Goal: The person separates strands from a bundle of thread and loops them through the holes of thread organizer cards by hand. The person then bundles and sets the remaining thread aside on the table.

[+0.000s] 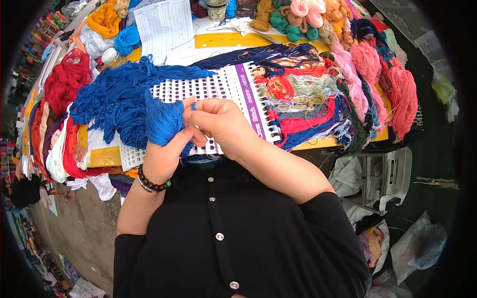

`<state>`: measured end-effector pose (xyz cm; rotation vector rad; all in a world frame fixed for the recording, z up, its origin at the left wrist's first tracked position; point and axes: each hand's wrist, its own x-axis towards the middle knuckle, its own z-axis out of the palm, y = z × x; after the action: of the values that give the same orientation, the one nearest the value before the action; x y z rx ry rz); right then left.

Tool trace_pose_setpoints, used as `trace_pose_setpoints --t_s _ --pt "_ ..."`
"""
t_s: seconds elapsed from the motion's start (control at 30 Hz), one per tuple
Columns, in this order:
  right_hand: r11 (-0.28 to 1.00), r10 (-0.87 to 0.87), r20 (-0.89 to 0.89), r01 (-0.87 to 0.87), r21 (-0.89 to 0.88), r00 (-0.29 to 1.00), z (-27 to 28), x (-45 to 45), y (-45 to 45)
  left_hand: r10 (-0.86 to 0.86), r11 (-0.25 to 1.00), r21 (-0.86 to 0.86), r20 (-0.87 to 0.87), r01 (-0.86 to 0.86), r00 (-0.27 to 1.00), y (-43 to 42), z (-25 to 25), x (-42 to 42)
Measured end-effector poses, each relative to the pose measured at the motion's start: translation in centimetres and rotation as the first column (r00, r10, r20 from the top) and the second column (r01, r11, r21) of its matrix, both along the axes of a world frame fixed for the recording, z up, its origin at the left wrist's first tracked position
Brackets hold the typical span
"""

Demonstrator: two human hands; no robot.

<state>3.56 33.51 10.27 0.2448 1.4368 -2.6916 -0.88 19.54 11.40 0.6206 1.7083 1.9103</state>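
My left hand [168,158], with a dark beaded bracelet at the wrist, is closed around a bundle of blue embroidery thread [164,121]. The strands spread over its fingers and hide most of them. My right hand [216,121] meets it at the fingertips, pinched on part of the same blue thread; a small blue loop shows at its index finger. Beneath both hands lies a white punched thread card [231,84] with a purple stripe. Several colours of thread hang from the holes along its right edge. A loose blue heap [112,94] spreads left of my hands.
A printed sheet [164,25] lies at the back beside a paper cup [216,10] and scissors [266,36]. Red skeins [67,82] are piled on the left, pink skeins [402,97] on the right. A small jar [112,57] stands at the back left.
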Motion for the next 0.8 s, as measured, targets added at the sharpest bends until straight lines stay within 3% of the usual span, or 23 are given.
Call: trace_pose_setpoints --t_s 0.13,0.2,0.33,0.47,0.6,0.8 --pt "0.995 0.052 0.003 -0.052 -0.088 0.999 0.1 0.3 0.0 -0.057 0.998 -0.022 0.054 0.058 0.997 -0.7 0.6 -0.4" --pt "0.997 -0.068 -0.07 0.066 -0.03 0.995 -0.2 0.2 -0.2 -0.056 0.998 0.003 0.167 0.057 0.984 -1.2 0.7 -0.9" --pt "0.991 -0.089 -0.043 0.084 -0.108 0.995 1.3 0.7 -0.3 -0.016 0.998 0.068 0.248 -0.001 0.969 -1.2 0.3 -1.1" --pt "0.993 -0.066 -0.078 0.058 -0.101 0.995 0.2 0.3 -0.2 0.003 0.994 0.104 0.268 -0.032 0.963 -0.8 0.4 -0.6" --pt "1.0 -0.017 -0.063 0.016 -0.024 0.998 0.8 0.4 0.0 0.049 0.999 0.008 0.199 -0.051 0.979 -0.4 0.3 -0.3" --pt "0.997 -0.009 -0.036 0.006 -0.075 0.999 0.7 0.5 -0.1 0.011 0.998 0.053 0.205 -0.023 0.979 -0.6 -0.1 -0.5"
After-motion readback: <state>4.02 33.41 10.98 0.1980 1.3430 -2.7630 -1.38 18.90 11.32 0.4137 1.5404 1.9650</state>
